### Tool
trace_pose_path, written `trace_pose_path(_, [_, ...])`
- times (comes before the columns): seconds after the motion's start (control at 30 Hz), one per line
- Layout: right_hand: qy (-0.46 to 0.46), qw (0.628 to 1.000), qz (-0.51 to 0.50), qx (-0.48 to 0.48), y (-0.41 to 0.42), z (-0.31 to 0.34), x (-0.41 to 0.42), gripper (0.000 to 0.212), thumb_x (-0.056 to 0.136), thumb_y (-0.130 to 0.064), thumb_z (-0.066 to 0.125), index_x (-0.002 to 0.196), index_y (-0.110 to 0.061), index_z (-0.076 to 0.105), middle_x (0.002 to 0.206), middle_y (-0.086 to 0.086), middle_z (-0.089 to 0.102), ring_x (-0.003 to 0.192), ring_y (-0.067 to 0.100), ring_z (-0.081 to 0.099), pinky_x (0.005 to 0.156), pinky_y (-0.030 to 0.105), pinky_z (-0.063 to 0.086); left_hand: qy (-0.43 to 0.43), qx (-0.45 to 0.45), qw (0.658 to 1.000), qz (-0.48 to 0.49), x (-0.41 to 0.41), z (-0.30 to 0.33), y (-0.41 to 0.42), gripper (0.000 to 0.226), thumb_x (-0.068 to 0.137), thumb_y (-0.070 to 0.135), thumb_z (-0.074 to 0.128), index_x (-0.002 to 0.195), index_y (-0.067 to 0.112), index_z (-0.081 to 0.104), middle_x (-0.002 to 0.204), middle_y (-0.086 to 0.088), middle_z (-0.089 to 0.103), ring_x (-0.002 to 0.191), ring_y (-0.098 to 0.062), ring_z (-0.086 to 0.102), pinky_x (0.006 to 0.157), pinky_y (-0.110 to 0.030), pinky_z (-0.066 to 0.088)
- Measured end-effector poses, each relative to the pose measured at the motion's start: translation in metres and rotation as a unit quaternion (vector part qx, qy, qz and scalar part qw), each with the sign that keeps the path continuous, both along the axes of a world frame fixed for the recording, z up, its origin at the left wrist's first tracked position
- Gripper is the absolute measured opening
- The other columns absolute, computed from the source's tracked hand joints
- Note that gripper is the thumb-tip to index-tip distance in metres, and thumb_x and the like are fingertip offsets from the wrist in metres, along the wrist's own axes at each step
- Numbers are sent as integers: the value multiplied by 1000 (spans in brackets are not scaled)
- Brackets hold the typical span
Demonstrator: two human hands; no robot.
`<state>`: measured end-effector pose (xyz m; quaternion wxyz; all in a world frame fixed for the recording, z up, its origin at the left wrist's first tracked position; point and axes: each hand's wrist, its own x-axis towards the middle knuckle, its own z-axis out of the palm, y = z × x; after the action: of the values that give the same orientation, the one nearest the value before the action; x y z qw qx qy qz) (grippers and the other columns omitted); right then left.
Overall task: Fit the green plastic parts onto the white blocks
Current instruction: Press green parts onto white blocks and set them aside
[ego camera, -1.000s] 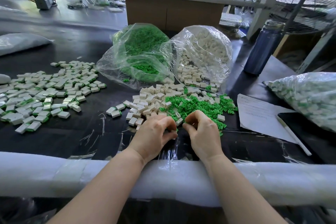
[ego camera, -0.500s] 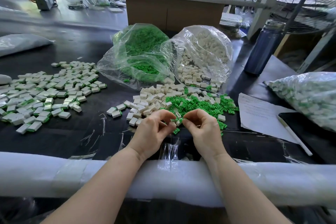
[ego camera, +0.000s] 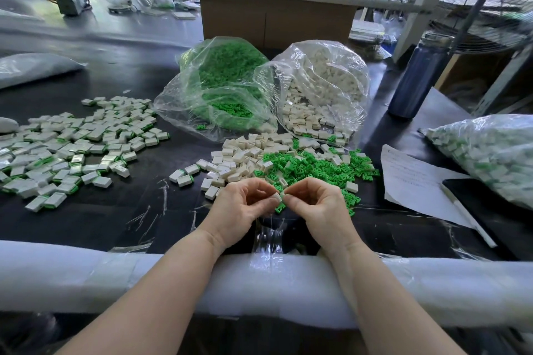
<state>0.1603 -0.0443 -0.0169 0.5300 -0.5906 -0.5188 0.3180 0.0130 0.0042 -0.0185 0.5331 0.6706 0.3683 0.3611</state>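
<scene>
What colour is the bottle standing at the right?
Dark blue bottle, seen in the head view.

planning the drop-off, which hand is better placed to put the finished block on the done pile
Left. The left hand pinches the white block and is on the same side as the finished pile; the right hand is farther away.

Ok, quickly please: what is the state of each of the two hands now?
Left hand: closed, pinching a white block.
Right hand: closed, fingertips pinched at the same white block; a green part cannot be told.
</scene>
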Motion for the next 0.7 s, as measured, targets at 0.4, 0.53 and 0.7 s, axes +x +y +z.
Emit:
trace_pose_path(0.4, [25,1000,-3,-11,0,-2,1,9,77,-3,72,74,-10,67,66,3,67,62,11,61,60,22,52,9,-13,1000,-8,-1,0,0,11,81,4,65,83,14,66,71,-3,66,65,-7,63,66,-16,53])
trace_pose_path(0.53, [31,999,16,-21,1,-3,0,9,76,-2,72,73,-8,67,64,3,66,57,9,59,55,20,49,8,-15,1000,-9,-1,1,0,10,82,3,65,83,12,66,71,-5,66,65,-9,62,67,-18,54])
trace_pose_path(0.7, [40,999,20,-20,1,-4,0,12,77,-2,72,71,-11,67,62,2,66,55,11,59,54,22,50,-6,-24,1000,-10,-1,0,0,13,82,0,64,82,13,67,71,-4,67,64,-8,64,65,-17,53])
